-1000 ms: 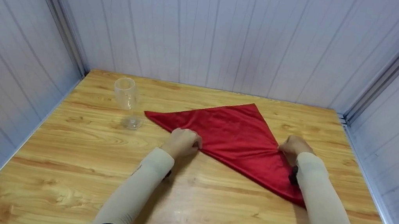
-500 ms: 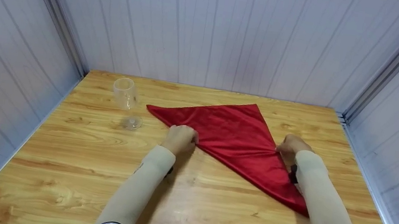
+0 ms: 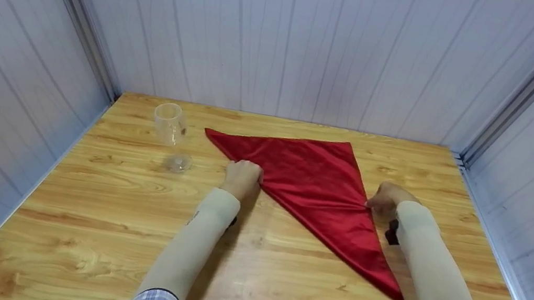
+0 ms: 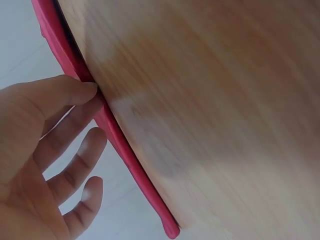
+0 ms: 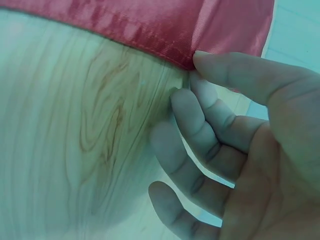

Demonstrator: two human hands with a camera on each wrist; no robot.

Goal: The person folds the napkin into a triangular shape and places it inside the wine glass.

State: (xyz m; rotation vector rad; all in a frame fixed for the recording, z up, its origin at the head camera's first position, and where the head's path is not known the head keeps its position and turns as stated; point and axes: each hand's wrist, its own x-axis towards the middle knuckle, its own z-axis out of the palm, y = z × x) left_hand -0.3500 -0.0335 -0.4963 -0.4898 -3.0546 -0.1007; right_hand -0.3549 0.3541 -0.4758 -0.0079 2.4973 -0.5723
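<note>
A red satin cloth (image 3: 305,177), folded into a triangle, lies on the wooden table (image 3: 127,235). My left hand (image 3: 243,177) pinches its long folded edge; in the left wrist view the thumb (image 4: 82,91) and index finger grip that edge while the other fingers curl loosely. On the other side, my right hand (image 3: 388,197) pinches the right-hand hem between thumb (image 5: 220,67) and index finger. Creases run across the cloth from the right pinch towards the left hand. One pointed corner reaches to the upper left, another down to the lower right near my right forearm.
A clear stemmed glass (image 3: 170,127) stands upright on the table left of the cloth, not far from my left hand. White panelled walls (image 3: 283,41) enclose the table at the back and on both sides.
The cloth has turned clockwise: its left corner has moved away from me and its lower right corner towards me. My left hand has moved forward and slightly left; the right hand moved slightly left.
</note>
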